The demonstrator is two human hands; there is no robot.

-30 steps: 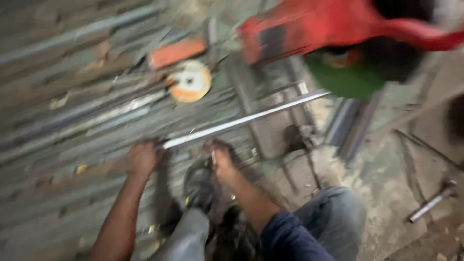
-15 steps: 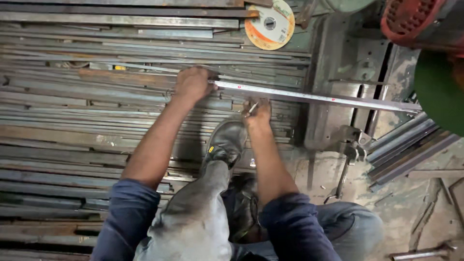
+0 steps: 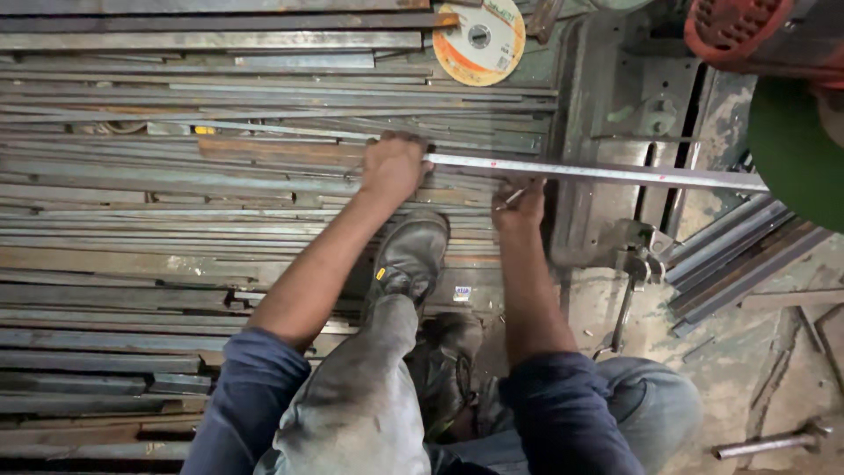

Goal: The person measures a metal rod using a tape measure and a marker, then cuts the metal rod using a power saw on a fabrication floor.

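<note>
A long flat silver metal strip (image 3: 598, 173) lies across the stacked steel bars (image 3: 176, 176) and the grey base of a cutting machine (image 3: 615, 97). My left hand (image 3: 391, 167) presses down on its left end, fingers closed over it. Just below the strip, my right hand (image 3: 519, 207) pinches a small thin marking stick whose tip points at the strip's lower edge. My worn boot (image 3: 409, 255) rests on the bars between my two arms.
A round cutting disc (image 3: 479, 40) lies on the bars at the top. The saw's red body (image 3: 738, 26) and green guard (image 3: 796, 149) hang at the upper right. A vise handle (image 3: 629, 299) and a loose pipe (image 3: 765, 442) lie on the dirty floor.
The view has swung from a blurred tilt to a steady look straight down. Both hands stay at the left end of the strip, which now lies nearly level.
</note>
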